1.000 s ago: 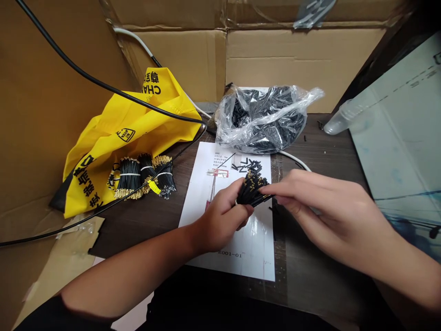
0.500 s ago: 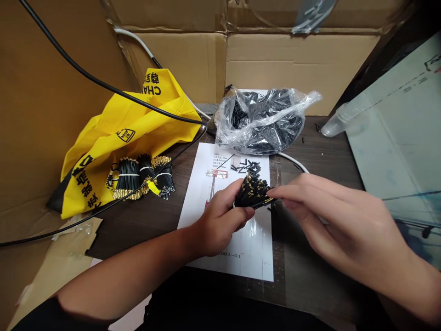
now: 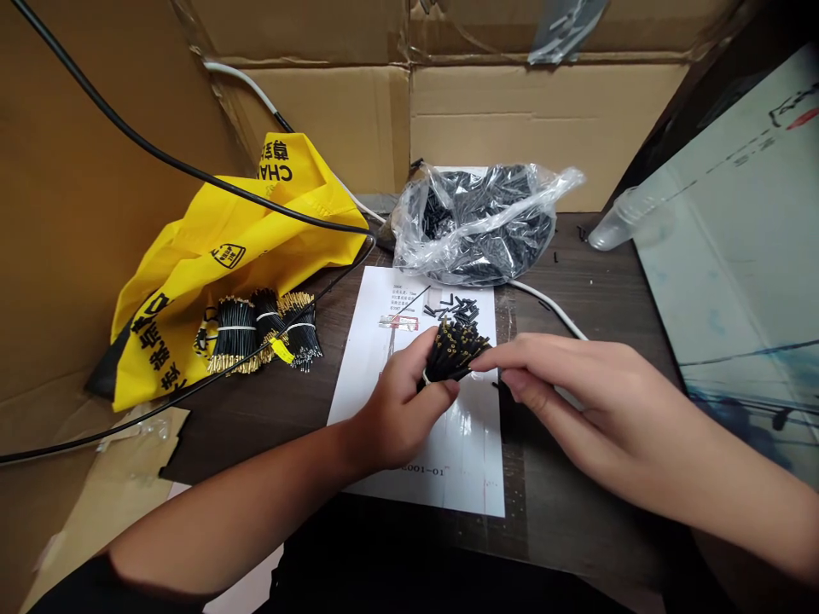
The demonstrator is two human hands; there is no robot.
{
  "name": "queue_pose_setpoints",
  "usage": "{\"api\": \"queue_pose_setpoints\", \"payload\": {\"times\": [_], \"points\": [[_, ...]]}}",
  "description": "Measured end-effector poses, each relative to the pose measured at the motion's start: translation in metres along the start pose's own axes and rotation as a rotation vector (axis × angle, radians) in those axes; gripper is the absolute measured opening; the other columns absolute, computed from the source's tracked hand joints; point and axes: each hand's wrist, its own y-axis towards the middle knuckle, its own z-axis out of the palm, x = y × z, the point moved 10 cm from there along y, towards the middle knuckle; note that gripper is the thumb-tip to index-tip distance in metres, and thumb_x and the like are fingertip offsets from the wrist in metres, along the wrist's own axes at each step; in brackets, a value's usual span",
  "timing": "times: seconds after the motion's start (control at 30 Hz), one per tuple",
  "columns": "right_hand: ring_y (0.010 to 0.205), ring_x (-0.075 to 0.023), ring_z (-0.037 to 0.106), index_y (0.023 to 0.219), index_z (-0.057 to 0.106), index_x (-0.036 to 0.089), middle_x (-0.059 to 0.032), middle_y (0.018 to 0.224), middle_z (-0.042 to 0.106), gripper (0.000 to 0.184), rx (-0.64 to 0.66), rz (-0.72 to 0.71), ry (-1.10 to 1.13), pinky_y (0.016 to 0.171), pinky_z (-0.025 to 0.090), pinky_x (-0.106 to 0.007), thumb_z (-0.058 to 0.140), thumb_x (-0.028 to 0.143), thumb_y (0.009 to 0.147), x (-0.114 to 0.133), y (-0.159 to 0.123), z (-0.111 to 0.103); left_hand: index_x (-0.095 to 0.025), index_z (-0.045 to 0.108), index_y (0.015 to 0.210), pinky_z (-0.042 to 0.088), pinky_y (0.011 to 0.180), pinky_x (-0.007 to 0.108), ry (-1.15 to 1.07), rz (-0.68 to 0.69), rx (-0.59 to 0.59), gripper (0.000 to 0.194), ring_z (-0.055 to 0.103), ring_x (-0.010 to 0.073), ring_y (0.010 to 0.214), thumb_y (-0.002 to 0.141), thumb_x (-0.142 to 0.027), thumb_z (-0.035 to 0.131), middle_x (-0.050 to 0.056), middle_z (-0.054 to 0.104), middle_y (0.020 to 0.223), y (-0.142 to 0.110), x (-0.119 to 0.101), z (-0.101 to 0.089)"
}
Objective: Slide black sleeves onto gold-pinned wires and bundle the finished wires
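Two hands meet above a printed sheet (image 3: 461, 460): the left hand's (image 3: 397, 409) grip is closed on a bundle of gold-tipped black wires (image 3: 453, 351), while the right hand's (image 3: 576, 392) fingertips touch it, its opening unclear. Farther along the counter (image 3: 595, 290) sit a clear plastic bag (image 3: 473, 226) of black pieces and a yellow bag (image 3: 211, 264).

A printed sheet (image 3: 461, 460) lies at the front middle of the bench (image 3: 576, 290), with loose tubes (image 3: 454, 311) at its far end. Behind it, at the back edge, sits a plastic bag of tubes (image 3: 473, 226) — cardboard (image 3: 537, 128) stands behind that. Left of the sheet, three tied wire bundles (image 3: 235, 334) rest on a fabric tote bag (image 3: 211, 247) in the back-left corner, while a plastic bottle (image 3: 624, 226) lies at the back-right corner — just beside a flat board (image 3: 729, 256) along the right edge.
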Motion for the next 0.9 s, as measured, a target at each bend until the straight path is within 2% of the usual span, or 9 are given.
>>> {"api": "queue_pose_setpoints", "payload": {"times": [0.17, 0.33, 0.47, 0.6, 0.77, 0.9], "points": [[0.088, -0.0152, 0.066, 0.117, 0.062, 0.024, -0.003, 0.103, 0.07, 0.036, -0.024, -0.01, -0.027, 0.074, 0.051, -0.026, 0.049, 0.005, 0.089, 0.0, -0.001, -0.001, -0.02, 0.052, 0.094, 0.029, 0.042, 0.017, -0.039, 0.018, 0.028, 0.012, 0.036, 0.0053, 0.046, 0.083, -0.017, 0.055, -0.007, 0.042, 0.061, 0.002, -0.005, 0.005], [0.085, -0.0153, 0.065, 0.125, 0.06, 0.024, -0.0037, 0.102, 0.069, 0.041, -0.063, -0.017, -0.058, 0.07, 0.05, -0.026, 0.048, 0.007, 0.09, -0.001, -0.002, -0.002, -0.019, 0.05, 0.099, 0.026, 0.037, 0.016, -0.118, -0.066, 0.073, 0.019, 0.036, 0.0044, 0.042, 0.083, -0.027, 0.056, -0.006, 0.047, 0.065, 0.003, 0.001, 0.011], [0.077, -0.0156, 0.062, 0.13, 0.058, 0.023, -0.0049, 0.095, 0.066, 0.043, -0.03, -0.033, -0.098, 0.064, 0.046, -0.027, 0.046, 0.009, 0.092, -0.002, -0.003, 0.002, -0.018, 0.049, 0.096, 0.028, 0.037, 0.015, -0.142, -0.079, 0.056, 0.021, 0.04, 0.0044, 0.042, 0.087, -0.036, 0.055, -0.005, 0.05, 0.067, 0.003, 0.001, 0.011], [0.072, -0.0143, 0.058, 0.13, 0.06, 0.023, -0.0042, 0.089, 0.064, 0.042, -0.022, -0.05, -0.04, 0.061, 0.043, -0.026, 0.047, 0.01, 0.093, 0.0, -0.004, 0.0, -0.017, 0.05, 0.094, 0.03, 0.037, 0.016, -0.143, -0.077, 0.055, 0.021, 0.04, 0.0047, 0.042, 0.086, -0.036, 0.053, -0.004, 0.05, 0.066, 0.004, 0.0, 0.011], [0.078, -0.0136, 0.062, 0.127, 0.063, 0.027, -0.0028, 0.094, 0.068, 0.035, 0.007, 0.094, 0.152, 0.068, 0.047, -0.025, 0.052, 0.018, 0.095, -0.01, -0.001, 0.004, -0.017, 0.05, 0.095, 0.029, 0.037, 0.016, -0.119, -0.043, 0.051, 0.016, 0.04, 0.0056, 0.043, 0.082, -0.027, 0.049, -0.004, 0.048, 0.064, 0.005, -0.001, 0.009], [0.069, -0.011, 0.062, 0.123, 0.065, 0.03, -0.0002, 0.089, 0.069, 0.029, 0.028, 0.238, 0.289, 0.064, 0.048, -0.023, 0.054, 0.027, 0.097, -0.026, 0.0, 0.012, -0.018, 0.052, 0.098, 0.028, 0.037, 0.015, -0.117, -0.006, 0.075, 0.019, 0.037, 0.0054, 0.044, 0.08, -0.022, 0.047, -0.005, 0.046, 0.063, 0.006, -0.001, 0.008]]}}
